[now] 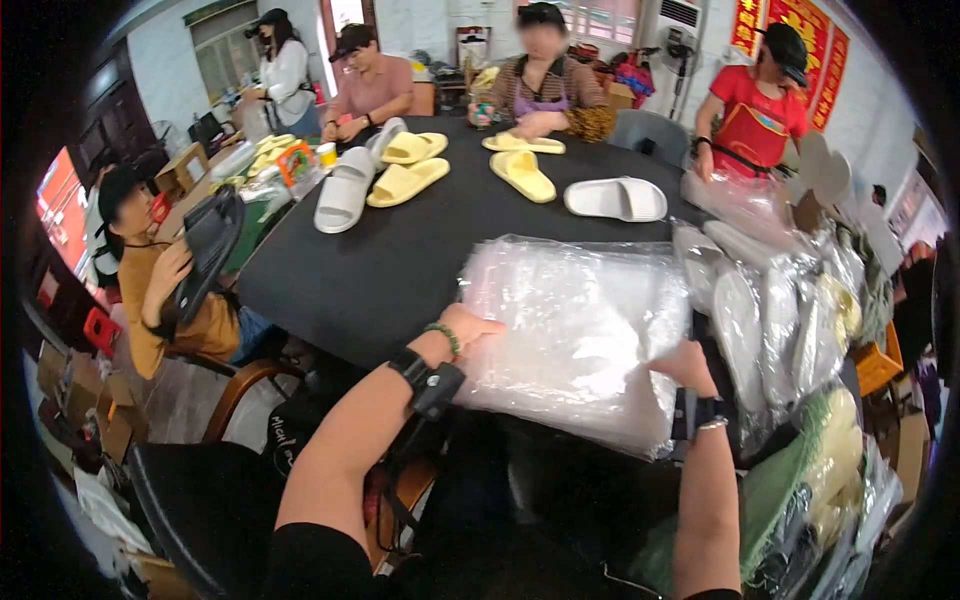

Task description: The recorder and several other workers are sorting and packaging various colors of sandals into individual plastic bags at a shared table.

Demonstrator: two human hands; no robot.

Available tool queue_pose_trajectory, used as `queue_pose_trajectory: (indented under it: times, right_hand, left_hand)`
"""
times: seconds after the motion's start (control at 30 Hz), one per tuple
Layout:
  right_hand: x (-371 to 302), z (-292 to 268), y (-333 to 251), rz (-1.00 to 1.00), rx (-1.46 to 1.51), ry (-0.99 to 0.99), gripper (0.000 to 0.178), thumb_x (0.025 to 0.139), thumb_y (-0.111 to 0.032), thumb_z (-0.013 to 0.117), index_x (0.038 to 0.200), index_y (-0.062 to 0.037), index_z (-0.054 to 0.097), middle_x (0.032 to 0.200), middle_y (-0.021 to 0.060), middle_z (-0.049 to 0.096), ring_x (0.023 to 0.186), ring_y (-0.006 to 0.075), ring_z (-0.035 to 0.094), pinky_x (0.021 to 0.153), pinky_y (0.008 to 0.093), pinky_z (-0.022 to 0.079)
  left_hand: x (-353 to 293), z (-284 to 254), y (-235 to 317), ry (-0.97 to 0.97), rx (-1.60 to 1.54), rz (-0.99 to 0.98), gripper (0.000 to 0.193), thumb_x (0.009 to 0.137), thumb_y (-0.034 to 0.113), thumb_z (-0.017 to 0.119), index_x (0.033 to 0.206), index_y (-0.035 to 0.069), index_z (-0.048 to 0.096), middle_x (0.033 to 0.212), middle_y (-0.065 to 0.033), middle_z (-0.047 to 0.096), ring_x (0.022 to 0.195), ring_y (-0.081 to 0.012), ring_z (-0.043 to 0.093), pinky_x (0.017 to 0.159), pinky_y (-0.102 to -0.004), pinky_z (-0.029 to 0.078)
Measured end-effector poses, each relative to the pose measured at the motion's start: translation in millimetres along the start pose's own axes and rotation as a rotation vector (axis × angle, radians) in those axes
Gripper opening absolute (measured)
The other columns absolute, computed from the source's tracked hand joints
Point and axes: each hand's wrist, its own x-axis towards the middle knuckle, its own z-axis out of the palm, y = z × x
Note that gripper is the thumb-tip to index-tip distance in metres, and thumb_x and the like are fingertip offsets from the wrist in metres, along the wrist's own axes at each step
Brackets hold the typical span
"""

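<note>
A thick stack of clear plastic bags (565,315) lies over the near edge of the dark table, glossy with reflected light. At its left side, my left hand (468,330) grips the edge, thumb on top and the other fingers mostly hidden. My right hand (684,366) holds the right edge in a similar way, its thumb pressed on the plastic. Just beyond the stack sits a single white slide slipper (615,199). Right of my right hand, several bagged slippers (738,325) lie piled in clear wrapping.
Yellow slippers (408,183) and a grey slipper (343,190) stand on the black table (310,280). Several people sit or stand around it; one at left holds a black slipper (210,250). More wrapped slippers (825,470) and an orange crate (880,362) are at right.
</note>
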Motion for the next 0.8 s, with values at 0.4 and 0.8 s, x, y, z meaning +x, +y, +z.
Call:
queue_pose_trajectory:
  times: [0.4, 0.8]
  right_hand:
    - [-62, 5, -28, 0.006, 0.256, 0.058, 0.054, 0.069, -0.032, 0.082, 0.103, 0.0052, 0.063, 0.100, 0.0232, 0.069, 0.096, 0.0377, 0.067, 0.081, 0.0418, 0.053]
    - [-97, 27, -27, -0.070, 0.174, 0.219, 0.060, 0.063, -0.033, 0.086, 0.109, -0.0001, 0.064, 0.122, 0.0286, 0.058, 0.116, 0.0414, 0.055, 0.097, 0.0490, 0.045]
  left_hand:
    - [-72, -9, -41, 0.003, -0.210, 0.158, 0.024, 0.075, 0.012, 0.079, 0.087, -0.006, 0.070, 0.079, -0.0084, 0.068, 0.066, -0.0167, 0.062, 0.060, -0.0319, 0.049]
    - [-146, 2, -134, -0.145, -0.474, 0.109, 0.031, 0.088, 0.014, 0.066, 0.113, -0.003, 0.064, 0.102, -0.0096, 0.069, 0.088, -0.0196, 0.068, 0.078, -0.0331, 0.056]
